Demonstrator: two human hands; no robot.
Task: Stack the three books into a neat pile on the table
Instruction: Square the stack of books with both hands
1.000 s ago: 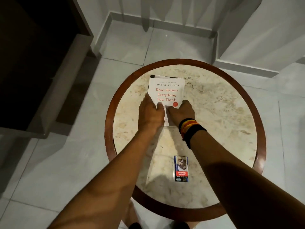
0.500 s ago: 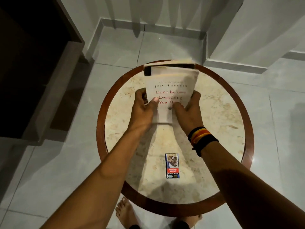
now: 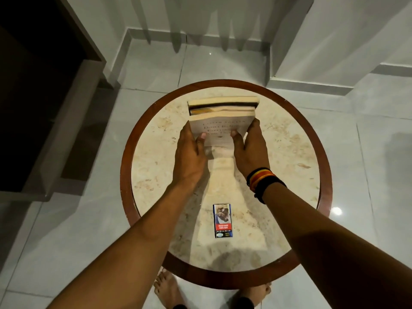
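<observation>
Item: books, three, gathered as one bundle and tipped up on edge above the far half of the round table. The page edges face the camera as three pale bands with dark covers between them. The white front cover faces toward the person; its print is blurred and cannot be read.

Holders: left hand clasps the bundle's left side, thumb on the white cover. Right hand clasps the right side in the same way, thumb on the cover. Whether the lower edge touches the tabletop cannot be told; the hands hide it.

Progress, judged: the gathering appears done, all three volumes being together and roughly aligned. Left to do: lay the bundle flat on the marble, square the edges, let go. The lowest page band looks set slightly off from the two above.

Count:
- books: three
- hands: two, both gripping
- table: one, marble top with a wooden rim
- small printed packet: one, flat on the near half of the table, well apart from the books
- wristbands: several on the right wrist, number unclear
- bare feet: two, below the near rim
</observation>
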